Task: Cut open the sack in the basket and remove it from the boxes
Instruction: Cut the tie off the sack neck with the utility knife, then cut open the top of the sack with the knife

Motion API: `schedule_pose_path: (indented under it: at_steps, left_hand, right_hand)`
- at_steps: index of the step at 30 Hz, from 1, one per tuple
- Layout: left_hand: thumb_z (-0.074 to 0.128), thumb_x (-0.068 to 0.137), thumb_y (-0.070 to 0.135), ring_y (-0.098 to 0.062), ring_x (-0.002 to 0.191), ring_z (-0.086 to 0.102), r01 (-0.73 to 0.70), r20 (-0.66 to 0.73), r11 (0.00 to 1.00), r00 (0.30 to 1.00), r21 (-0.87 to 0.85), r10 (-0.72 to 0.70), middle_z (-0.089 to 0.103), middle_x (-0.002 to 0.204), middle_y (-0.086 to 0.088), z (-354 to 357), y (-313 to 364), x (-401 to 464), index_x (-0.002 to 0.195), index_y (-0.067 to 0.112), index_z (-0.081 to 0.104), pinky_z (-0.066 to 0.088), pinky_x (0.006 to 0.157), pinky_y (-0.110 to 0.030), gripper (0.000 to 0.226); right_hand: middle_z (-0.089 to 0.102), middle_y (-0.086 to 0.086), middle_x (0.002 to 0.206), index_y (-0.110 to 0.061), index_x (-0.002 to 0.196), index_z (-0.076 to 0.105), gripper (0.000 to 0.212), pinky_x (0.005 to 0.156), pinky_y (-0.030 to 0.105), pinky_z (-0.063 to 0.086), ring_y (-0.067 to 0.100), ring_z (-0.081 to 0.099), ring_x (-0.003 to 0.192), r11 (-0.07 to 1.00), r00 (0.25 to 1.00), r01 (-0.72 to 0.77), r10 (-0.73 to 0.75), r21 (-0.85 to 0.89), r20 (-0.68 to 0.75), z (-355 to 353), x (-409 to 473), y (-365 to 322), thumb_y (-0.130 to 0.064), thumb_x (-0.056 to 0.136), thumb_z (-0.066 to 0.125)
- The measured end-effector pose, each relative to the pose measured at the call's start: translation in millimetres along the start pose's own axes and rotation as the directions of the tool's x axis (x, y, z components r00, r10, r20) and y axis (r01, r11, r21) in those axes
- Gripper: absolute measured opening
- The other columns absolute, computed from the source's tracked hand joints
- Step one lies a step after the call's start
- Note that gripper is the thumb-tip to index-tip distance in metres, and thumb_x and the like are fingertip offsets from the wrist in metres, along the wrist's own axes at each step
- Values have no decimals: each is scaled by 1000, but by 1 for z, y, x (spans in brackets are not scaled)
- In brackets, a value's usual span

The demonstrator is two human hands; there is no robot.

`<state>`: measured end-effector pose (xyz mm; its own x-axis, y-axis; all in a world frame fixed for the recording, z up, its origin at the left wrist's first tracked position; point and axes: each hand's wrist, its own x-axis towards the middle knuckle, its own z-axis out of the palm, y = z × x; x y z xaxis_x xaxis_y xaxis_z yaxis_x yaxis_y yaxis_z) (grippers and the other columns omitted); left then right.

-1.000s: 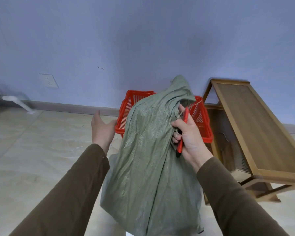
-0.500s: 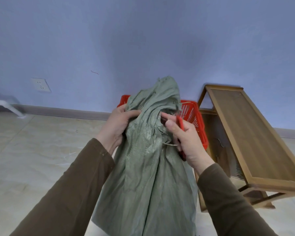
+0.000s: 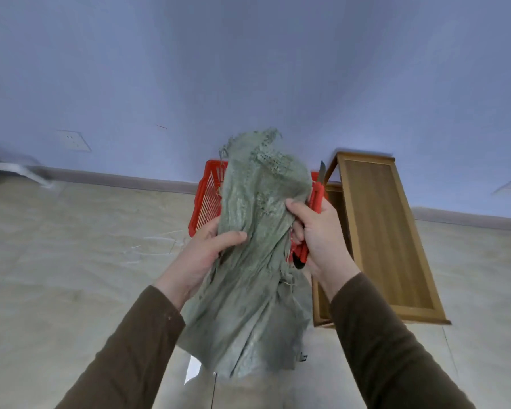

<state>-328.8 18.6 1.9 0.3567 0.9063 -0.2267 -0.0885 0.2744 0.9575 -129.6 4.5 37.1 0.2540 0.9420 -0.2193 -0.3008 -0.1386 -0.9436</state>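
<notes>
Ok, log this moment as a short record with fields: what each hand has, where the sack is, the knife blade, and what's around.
left hand: left hand grips the green sack on its left side
right hand: right hand holds the sack's right side along with a red utility knife
sack: bunched and lifted between the hands, in front of the red basket
blade: extended, pointing up
boxes: not visible
nearby: wooden table at right, tiled floor
</notes>
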Motion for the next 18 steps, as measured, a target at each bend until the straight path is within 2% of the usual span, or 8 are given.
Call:
schedule_pose_path:
  at_steps: [1, 3, 6, 8, 10, 13, 15, 18]
  left_hand:
    - [65, 93, 37, 1, 83, 73, 8, -15, 999, 1000, 35, -7, 80, 97, 10, 4, 16, -10, 108, 19, 76, 53, 72, -16, 26]
    - [48, 92, 70, 13, 72, 65, 46, -121, 996, 992, 70, -38, 75, 86, 26, 12, 49, -25, 106, 29, 78, 46, 72, -21, 53]
    - [41, 83, 84, 5, 54, 58, 119, -265, 993, 956, -23, -121, 66, 66, 22, 29, 95, -41, 100, 43, 78, 48, 57, -19, 58]
    - [53, 73, 87, -7, 62, 65, 214, -290, 976, 932, -49, -219, 65, 77, 12, 45, 127, -54, 110, 34, 66, 54, 54, -25, 66]
    - [73, 77, 69, -12, 71, 71, 331, -306, 943, 899, 3, -315, 67, 97, 2, 59, 148, -64, 117, 21, 52, 59, 57, -28, 66]
    - [69, 97, 15, -10, 64, 72, 374, -408, 926, 839, -50, -361, 76, 90, -3, 70, 161, -78, 107, 14, 63, 60, 56, -27, 12]
    - [59, 102, 9, -9, 61, 71, 399, -391, 879, 789, -260, -474, 76, 78, 0, 71, 162, -88, 107, 13, 68, 59, 53, -26, 11]
    - [47, 108, 8, -18, 79, 70, 370, -279, 738, 756, -565, -593, 73, 95, -9, 73, 157, -105, 109, 9, 66, 64, 66, -34, 20]
  right_hand:
    - [62, -12, 54, -23, 91, 67, 24, 47, 12, 44, -1, 57, 45, 997, 999, 46, -45, -60, 28, 2, -12, -10, -2, 101, 62]
    - [74, -15, 76, -32, 101, 72, 29, 64, 15, 55, -1, 69, 68, 976, 993, 84, -66, -201, 96, 5, -38, -26, -5, 101, 63]
    - [75, -14, 109, -28, 121, 71, 25, 94, 31, 59, 5, 70, 101, 917, 989, 47, 14, -396, 150, 7, -78, -41, -13, 103, 62]
    - [72, -12, 111, -25, 120, 68, 20, 99, 36, 57, 6, 66, 105, 846, 982, 62, 42, -529, 183, 8, -103, -52, -15, 103, 63]
    - [69, -12, 114, -26, 117, 68, 19, 99, 30, 54, 5, 64, 107, 795, 973, 115, 30, -595, 227, 10, -124, -64, -15, 102, 64]
    - [64, -19, 96, -33, 95, 67, 19, 86, 25, 50, 3, 61, 90, 777, 969, 100, 65, -621, 237, 13, -148, -85, -14, 99, 66]
    - [55, -15, 76, -38, 73, 55, 32, 72, 29, 43, 6, 51, 72, 752, 967, 86, 94, -654, 235, 12, -163, -97, -22, 99, 66]
    - [48, -17, 70, -40, 66, 45, 41, 67, 30, 38, 3, 44, 65, 641, 938, 202, 91, -741, 335, 9, -183, -112, -36, 100, 67]
